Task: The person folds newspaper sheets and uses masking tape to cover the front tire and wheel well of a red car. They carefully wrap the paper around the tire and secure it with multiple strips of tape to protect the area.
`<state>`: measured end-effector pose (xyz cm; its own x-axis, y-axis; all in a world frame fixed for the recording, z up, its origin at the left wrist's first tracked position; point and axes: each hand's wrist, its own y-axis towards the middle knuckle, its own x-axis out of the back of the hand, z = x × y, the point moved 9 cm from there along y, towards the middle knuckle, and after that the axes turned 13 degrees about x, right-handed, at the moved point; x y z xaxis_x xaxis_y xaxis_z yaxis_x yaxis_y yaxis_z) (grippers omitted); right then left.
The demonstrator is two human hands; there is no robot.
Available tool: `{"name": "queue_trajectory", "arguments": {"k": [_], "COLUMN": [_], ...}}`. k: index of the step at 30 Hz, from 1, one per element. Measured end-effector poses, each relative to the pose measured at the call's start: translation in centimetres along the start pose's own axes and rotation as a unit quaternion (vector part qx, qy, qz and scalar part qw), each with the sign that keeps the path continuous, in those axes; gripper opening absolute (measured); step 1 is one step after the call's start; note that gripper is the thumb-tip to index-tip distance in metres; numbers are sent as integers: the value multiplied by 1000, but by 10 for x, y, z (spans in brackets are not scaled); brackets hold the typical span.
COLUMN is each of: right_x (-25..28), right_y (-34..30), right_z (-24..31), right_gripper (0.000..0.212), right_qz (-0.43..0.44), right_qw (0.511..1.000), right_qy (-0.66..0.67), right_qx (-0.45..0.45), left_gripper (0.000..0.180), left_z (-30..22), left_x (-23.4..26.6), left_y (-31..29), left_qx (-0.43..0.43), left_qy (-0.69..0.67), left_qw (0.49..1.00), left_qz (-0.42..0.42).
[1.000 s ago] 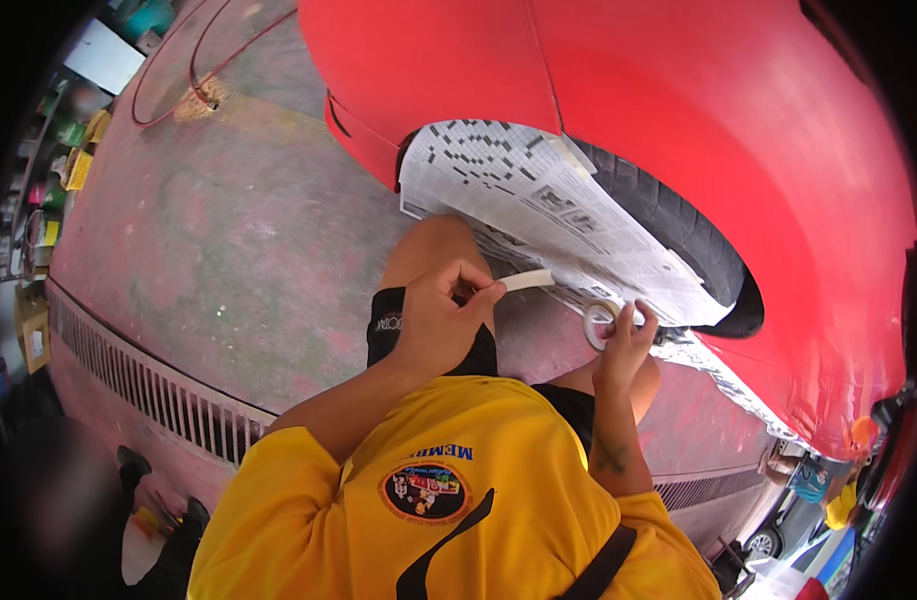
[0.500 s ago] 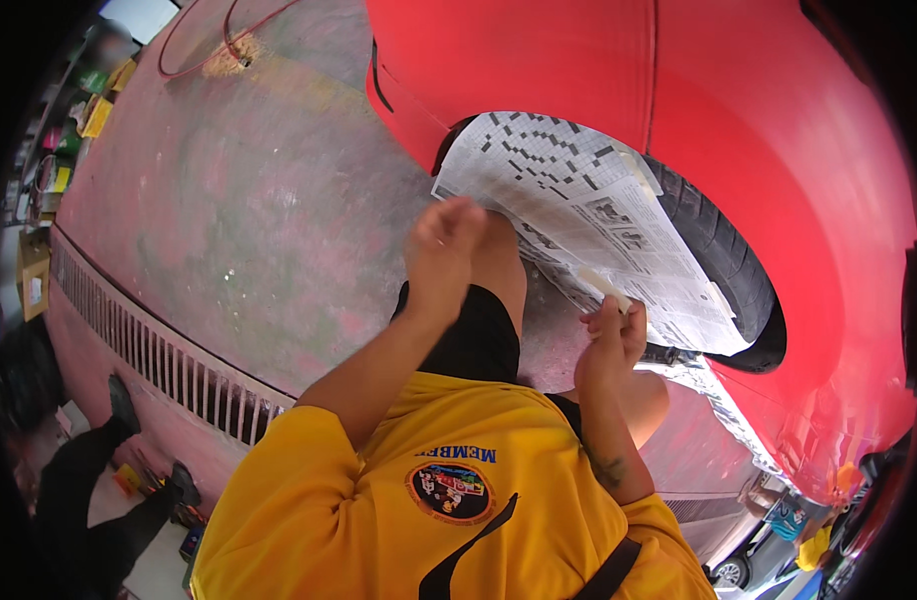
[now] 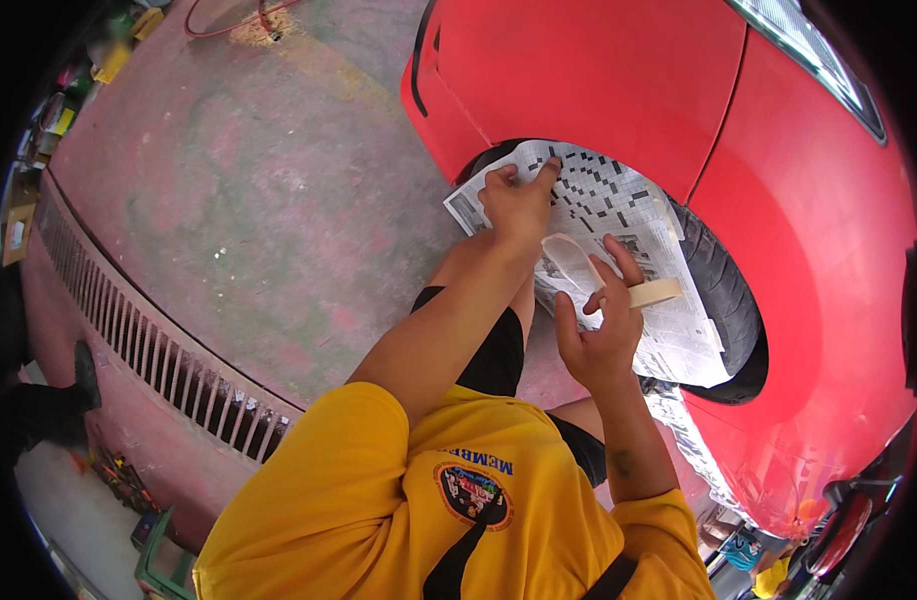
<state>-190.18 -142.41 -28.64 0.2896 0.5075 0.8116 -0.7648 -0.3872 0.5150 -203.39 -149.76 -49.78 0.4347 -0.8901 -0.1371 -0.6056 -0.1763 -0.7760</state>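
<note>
My left hand [image 3: 519, 208] is over the upper left part of a newspaper sheet [image 3: 629, 225], with its thumb stretched out near the sheet's upper edge and the other fingers partly bent. The newspaper hangs over a black tyre [image 3: 721, 275] in the wheel arch of a red car [image 3: 589, 80]. In my right hand [image 3: 607, 325], what looks like a cream masking tape roll [image 3: 659, 293] sits among the spread fingers. A pale loop of tape [image 3: 569, 256] curves out on the left of those fingers, in front of the paper.
A slotted floor grate [image 3: 164, 345] runs along the left. Beyond it are a person's dark shoe [image 3: 86, 375] and a green frame [image 3: 157, 560]. A red hose [image 3: 224, 32] lies on the stained floor at the far side. Shelved items and a cardboard box [image 3: 19, 218] line the left edge.
My left hand has moved right and away from me onto the newspaper. My right hand has turned, its fingers spreading around the tape. The view has shifted, showing more of the car's far side.
</note>
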Motion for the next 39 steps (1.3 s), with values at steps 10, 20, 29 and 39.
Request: {"name": "queue_trajectory", "arguments": {"k": [10, 20, 29, 39], "right_x": [-28, -37, -42, -71], "right_y": [21, 20, 25, -10], "right_z": [-20, -23, -24, -33], "right_gripper": [62, 68, 71, 81], "right_qz": [87, 118, 77, -1], "right_qw": [995, 990, 974, 688], "right_qy": [-22, -21, 117, 564], "right_qx": [-50, -73, -176, -456], "left_gripper": [22, 16, 19, 29], "left_z": [-7, -40, -53, -67], "left_x": [-9, 2, -1, -1], "left_y": [2, -15, -24, -28], "left_qx": [-62, -336, -407, -518], "left_qy": [-170, -46, 49, 127], "left_qw": [981, 941, 911, 824], "left_qz": [71, 5, 51, 191]}}
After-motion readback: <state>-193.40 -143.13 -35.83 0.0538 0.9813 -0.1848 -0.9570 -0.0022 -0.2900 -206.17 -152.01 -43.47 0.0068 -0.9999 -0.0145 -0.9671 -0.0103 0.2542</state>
